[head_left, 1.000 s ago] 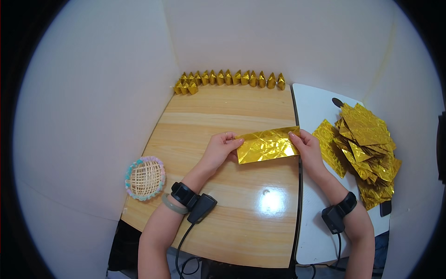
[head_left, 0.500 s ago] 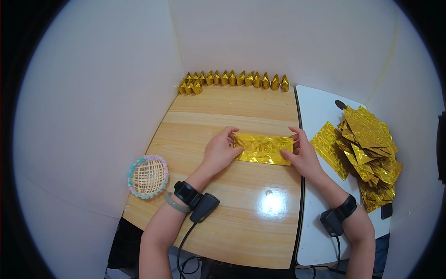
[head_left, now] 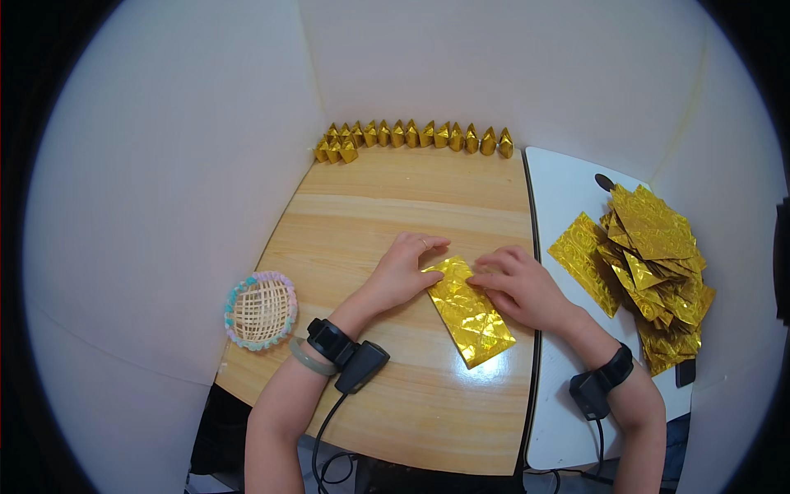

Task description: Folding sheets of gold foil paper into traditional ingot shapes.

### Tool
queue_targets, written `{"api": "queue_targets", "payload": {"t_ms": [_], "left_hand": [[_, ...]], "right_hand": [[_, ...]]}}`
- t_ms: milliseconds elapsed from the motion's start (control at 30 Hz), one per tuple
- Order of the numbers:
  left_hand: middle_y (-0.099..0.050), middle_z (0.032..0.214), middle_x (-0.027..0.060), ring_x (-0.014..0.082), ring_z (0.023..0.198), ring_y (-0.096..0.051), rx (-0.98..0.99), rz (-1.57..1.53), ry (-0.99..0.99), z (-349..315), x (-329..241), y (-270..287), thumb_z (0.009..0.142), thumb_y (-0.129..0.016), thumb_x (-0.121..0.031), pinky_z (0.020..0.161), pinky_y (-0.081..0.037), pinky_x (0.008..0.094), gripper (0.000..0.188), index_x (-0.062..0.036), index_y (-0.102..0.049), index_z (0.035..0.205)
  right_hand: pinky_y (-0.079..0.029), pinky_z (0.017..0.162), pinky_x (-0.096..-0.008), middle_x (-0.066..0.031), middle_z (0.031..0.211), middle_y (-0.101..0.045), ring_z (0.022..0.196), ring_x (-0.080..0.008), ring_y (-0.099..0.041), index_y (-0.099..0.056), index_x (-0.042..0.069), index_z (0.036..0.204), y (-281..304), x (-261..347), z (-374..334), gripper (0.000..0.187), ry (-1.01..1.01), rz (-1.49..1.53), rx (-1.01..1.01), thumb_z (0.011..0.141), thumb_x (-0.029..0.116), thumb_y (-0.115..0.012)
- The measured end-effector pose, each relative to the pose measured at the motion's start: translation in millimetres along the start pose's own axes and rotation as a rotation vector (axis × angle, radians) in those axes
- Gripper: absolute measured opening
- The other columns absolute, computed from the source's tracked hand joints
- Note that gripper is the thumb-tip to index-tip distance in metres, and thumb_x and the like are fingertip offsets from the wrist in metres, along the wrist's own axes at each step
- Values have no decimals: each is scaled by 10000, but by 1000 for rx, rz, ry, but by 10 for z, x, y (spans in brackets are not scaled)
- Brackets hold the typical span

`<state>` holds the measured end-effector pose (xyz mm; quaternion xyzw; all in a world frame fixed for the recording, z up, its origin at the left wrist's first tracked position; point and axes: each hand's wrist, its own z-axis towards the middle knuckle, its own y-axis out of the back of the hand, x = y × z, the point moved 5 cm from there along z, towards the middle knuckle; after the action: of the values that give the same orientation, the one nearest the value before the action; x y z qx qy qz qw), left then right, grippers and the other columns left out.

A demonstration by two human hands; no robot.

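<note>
A folded strip of shiny gold foil paper (head_left: 471,317) lies slanted on the wooden table, its lower end pointing toward me and to the right. My left hand (head_left: 405,273) touches its upper left corner with the thumb, while the index finger stretches out past the top end, apart from the thumb. Along the upper right edge, my right hand (head_left: 527,288) has its fingers bent over the paper, fingertips close together on it. The right thumb is mostly hidden under the hand.
Folded gold paper pieces (head_left: 427,134) stand in a row along the table's far edge. A small woven basket (head_left: 262,310) with a pastel rim sits at left. On the white board (head_left: 568,387) at right rests a heap of gold sheets (head_left: 658,239). Cables hang from my wristbands.
The foil strip has turned from lying crosswise to slanting toward me. My right hand has shifted from its right end to near its upper end; my left fingers have spread from the paper.
</note>
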<state>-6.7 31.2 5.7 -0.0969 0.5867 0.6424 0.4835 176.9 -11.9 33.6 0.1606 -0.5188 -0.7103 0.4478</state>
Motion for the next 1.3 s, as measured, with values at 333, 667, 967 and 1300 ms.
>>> {"api": "queue_targets", "payload": {"t_ms": [333,667,967,1300], "left_hand": [[-552,1009,69,253,1018,-429,152,30,-15,-25,-89,-21,639,-765,-195,933,-343,342,579,-87,-554,1168],[-548,960,60,227,1003,-455,131,-90,-1,-31,-47,-40,672,-719,-110,903,-366,322,449,-77,-573,1095],[-543,919,5,189,997,-434,332,-103,-194,-57,-226,-69,706,-696,-105,866,-371,285,99,-84,-662,796],[-557,808,-2,179,912,-473,292,-84,-121,-41,-214,-59,713,-701,-94,780,-410,283,95,-75,-667,799]], "right_hand": [[-417,864,-356,-75,1051,-570,1006,-258,-499,-553,72,1116,-36,-53,-19,415,-237,29,54,763,265,-657],[-466,771,-304,-91,916,-572,899,-215,-566,-502,65,1157,-178,-184,-58,441,-476,595,13,746,55,-662],[-466,763,-308,-67,868,-583,876,-216,-569,-641,65,867,-82,-91,-31,135,-193,435,58,741,64,-592],[-471,735,-299,-70,871,-582,877,-203,-560,-618,57,913,-90,-109,-19,187,-415,443,96,768,165,-664]]}}
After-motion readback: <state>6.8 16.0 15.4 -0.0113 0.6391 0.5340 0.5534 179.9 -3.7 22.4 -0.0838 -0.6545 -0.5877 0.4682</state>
